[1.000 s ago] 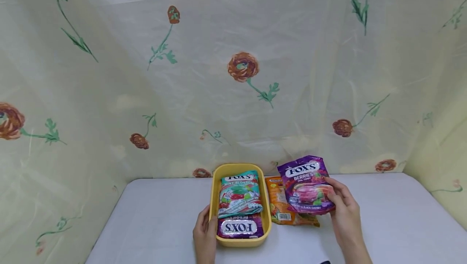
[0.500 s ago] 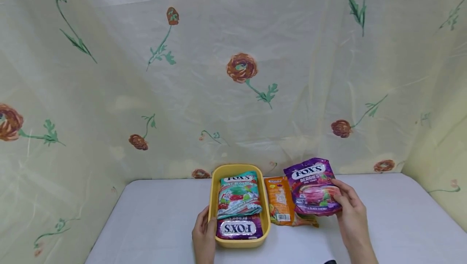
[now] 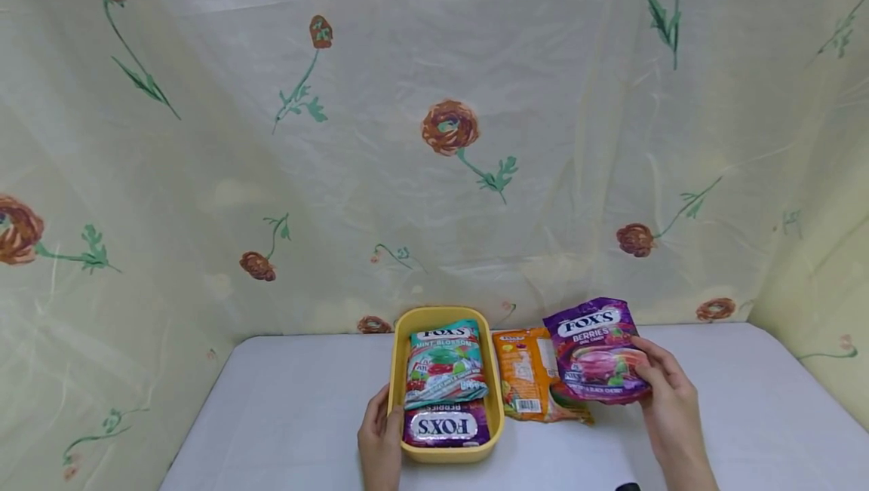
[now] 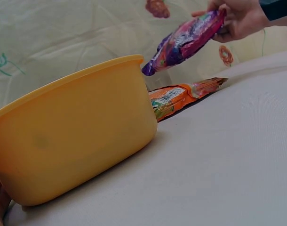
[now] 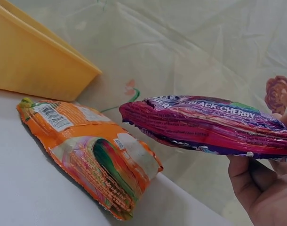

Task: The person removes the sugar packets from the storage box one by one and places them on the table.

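A purple bag of berries candy (image 3: 597, 351) hangs above the table, its right edge pinched in my right hand (image 3: 672, 400). From the right wrist view, the bag (image 5: 209, 125) is seen edge-on, fingers underneath. My left hand (image 3: 382, 438) holds the near left side of a yellow tub (image 3: 498, 431), the thumb at its rim. Inside the tub, a mint-green candy bag (image 3: 444, 363) overlaps another purple candy bag (image 3: 444, 425). Right of the tub, an orange candy bag (image 3: 523, 378) lies on the table, partly hidden behind the raised bag.
The white table (image 3: 292, 408) reaches back to a flower-printed curtain (image 3: 529, 197), which also hangs at both sides. A small dark object (image 3: 627, 486) shows at the bottom edge, beside my right forearm.
My right hand has carried the purple candy bag to the right and slightly down, uncovering more of the orange bag. My left hand and the tub stay in place.
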A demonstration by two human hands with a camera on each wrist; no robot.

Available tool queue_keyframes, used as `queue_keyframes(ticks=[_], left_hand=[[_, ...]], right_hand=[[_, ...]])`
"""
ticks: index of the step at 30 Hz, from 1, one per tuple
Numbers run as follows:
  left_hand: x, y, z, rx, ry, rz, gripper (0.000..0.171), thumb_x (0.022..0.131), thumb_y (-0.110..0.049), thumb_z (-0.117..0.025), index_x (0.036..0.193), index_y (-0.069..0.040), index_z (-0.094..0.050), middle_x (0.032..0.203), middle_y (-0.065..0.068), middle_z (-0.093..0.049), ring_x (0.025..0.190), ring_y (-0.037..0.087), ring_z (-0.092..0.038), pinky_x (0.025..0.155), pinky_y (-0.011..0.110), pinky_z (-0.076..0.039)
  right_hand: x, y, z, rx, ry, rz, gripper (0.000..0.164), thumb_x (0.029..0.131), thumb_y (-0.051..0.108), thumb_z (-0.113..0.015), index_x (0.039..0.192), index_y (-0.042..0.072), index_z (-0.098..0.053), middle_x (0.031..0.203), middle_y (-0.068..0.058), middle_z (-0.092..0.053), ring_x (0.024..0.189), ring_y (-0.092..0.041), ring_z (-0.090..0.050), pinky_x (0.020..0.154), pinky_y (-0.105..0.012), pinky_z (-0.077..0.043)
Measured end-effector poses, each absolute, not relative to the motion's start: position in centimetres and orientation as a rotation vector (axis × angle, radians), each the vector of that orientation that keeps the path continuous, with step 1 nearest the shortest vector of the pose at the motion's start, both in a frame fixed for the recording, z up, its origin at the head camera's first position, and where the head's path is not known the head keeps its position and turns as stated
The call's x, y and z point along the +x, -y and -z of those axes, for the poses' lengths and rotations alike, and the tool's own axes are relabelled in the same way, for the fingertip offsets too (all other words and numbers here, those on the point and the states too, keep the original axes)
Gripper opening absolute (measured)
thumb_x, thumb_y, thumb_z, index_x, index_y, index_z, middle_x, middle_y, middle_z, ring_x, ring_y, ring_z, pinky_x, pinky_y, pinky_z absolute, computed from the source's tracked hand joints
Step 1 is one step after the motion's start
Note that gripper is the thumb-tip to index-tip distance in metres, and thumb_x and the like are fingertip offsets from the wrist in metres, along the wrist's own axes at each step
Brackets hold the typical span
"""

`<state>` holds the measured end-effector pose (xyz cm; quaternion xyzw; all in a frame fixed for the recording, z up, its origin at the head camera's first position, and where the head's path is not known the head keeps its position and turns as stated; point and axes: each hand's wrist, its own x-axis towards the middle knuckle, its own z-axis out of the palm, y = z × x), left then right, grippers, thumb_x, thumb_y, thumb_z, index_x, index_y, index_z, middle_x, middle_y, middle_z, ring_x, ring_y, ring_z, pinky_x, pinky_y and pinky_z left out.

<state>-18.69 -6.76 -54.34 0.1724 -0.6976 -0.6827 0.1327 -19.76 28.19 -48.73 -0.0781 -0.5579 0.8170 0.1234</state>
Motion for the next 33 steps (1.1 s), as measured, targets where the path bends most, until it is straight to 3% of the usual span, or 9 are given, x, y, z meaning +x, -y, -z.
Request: queue_keyframes(ticks=[8,18,33], left_hand=[[-18.8,6.8,54.4,0.504,2.033,1.966,0.039,0.091,-0.011,-0.053,0.130,-0.004,-0.053,0.133,0.020,-0.055,0.126,0.034,-0.051,0.104,0.042,-0.044],[-18.9,6.8,54.6,0.503,2.029,1.977,0.040,0.092,-0.012,-0.052,0.131,-0.005,-0.053,0.134,0.020,-0.054,0.126,0.034,-0.051,0.105,0.044,-0.043],[-18.7,6.8,54.6,0.497,2.018,1.983,0.039,0.091,-0.011,-0.053,0.130,-0.006,-0.053,0.133,0.018,-0.055,0.125,0.031,-0.052,0.106,0.042,-0.044]], right_hand=[[-20.0,-28.8,49.2,-0.306,1.669,-2.367,0.040,0.097,0.018,-0.050,0.137,0.019,-0.049,0.123,0.015,-0.048,0.098,0.002,-0.055,0.074,-0.013,-0.054],[-21.9,-31.8,53.6,-0.249,1.696,-2.323,0.041,0.095,0.024,-0.055,0.136,0.022,-0.051,0.130,0.015,-0.049,0.103,0.002,-0.056,0.077,-0.016,-0.055],[-20.2,-30.0,50.7,-0.447,1.619,-2.371,0.043,0.094,0.024,-0.054,0.137,0.022,-0.051,0.120,0.016,-0.049,0.095,0.004,-0.055,0.072,-0.013,-0.053]])
